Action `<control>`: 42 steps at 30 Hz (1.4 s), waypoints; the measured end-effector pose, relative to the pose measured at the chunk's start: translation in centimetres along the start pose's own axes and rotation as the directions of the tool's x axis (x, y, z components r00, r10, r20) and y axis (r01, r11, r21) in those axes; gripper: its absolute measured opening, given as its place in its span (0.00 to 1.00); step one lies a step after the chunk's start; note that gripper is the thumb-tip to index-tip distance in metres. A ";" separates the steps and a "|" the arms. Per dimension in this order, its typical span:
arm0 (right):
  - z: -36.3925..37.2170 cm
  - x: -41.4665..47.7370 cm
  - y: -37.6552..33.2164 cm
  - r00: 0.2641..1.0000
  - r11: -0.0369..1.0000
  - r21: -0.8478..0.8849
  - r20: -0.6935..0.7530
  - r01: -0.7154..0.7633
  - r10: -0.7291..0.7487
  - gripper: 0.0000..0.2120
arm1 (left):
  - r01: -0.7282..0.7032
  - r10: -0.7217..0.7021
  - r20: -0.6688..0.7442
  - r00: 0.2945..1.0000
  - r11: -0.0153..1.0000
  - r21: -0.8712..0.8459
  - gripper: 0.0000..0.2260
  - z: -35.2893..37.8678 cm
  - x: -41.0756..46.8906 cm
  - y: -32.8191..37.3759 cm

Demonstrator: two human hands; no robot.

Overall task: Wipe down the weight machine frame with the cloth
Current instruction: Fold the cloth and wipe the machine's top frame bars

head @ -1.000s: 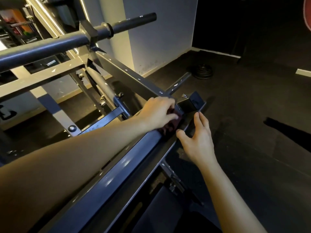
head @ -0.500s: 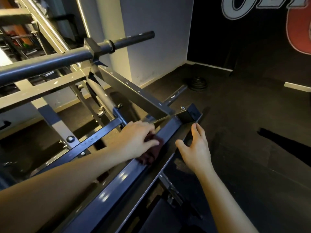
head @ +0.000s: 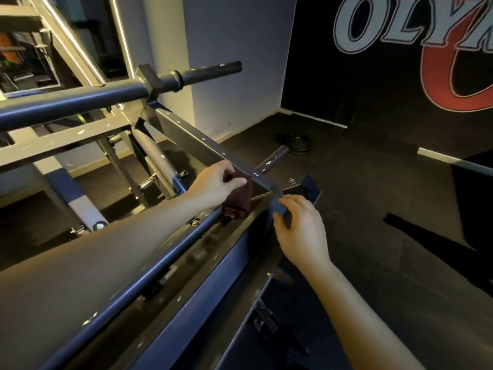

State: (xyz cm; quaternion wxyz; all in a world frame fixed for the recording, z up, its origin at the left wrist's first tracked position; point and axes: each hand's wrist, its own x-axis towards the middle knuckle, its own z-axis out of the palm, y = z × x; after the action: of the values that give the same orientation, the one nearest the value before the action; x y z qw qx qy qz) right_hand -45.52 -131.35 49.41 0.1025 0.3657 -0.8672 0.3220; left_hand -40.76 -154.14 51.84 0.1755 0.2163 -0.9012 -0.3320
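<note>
Head view. The person leans over the weight machine frame (head: pixel 202 284), both forearms reaching along its long blue rail toward the far corner. There a sloping beam (head: pixel 202 145) comes down to meet the rail.

Left hand (head: pixel 216 182): fingers curled round the cloth (head: pixel 238 202), a dark maroon wad, with the thumb on top. The cloth hangs below the hand and touches the inner side of the corner joint, just under the beam's lower end.

Right hand (head: pixel 301 231): at the rail's far end, thumb on the side and fingers over the top, a light hold on bare metal. It carries no cloth. The hands are apart, with the corner of the frame between them.

Around: a barbell sleeve (head: pixel 208 70) juts out above the frame. Weight plates (head: pixel 298 144) lie on the floor (head: pixel 386 236) beyond the corner, well apart from both hands.

Step in hand (judgement): wiping the far corner joint, with the right hand steadying. Whether the near rail has been wiped cannot be told. The sloping beam and the pale uprights probably remain.

Next move (judgement): the cloth is bunched, so it should be spread flatter for full contact, then drawn up the sloping beam or round the end bracket. A small bolt (head: pixel 292 180) at the bracket could snag the fabric.
</note>
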 end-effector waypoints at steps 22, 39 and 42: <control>2.7 2.4 0.1 0.962 0.976 -0.195 0.235 -0.092 0.138 0.21 | -0.201 0.158 0.292 0.943 0.972 0.123 0.07 1.5 -1.4 -1.1; 3.7 -3.1 -6.4 0.917 0.928 -0.292 0.254 -0.230 0.307 0.19 | -0.358 0.321 0.352 0.879 0.933 0.042 0.06 -1.4 -7.2 -4.8; 4.3 -4.0 -6.3 0.938 0.928 -0.311 0.206 -0.206 0.277 0.19 | -0.341 0.324 0.276 0.905 0.940 0.015 0.05 0.6 -4.8 -4.2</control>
State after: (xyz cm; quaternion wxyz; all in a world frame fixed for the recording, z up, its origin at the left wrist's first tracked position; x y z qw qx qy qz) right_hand -38.00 -135.10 47.47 0.0047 0.2740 -0.9490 0.1562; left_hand -35.83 -154.26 47.69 0.0986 0.0175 -0.9502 -0.2950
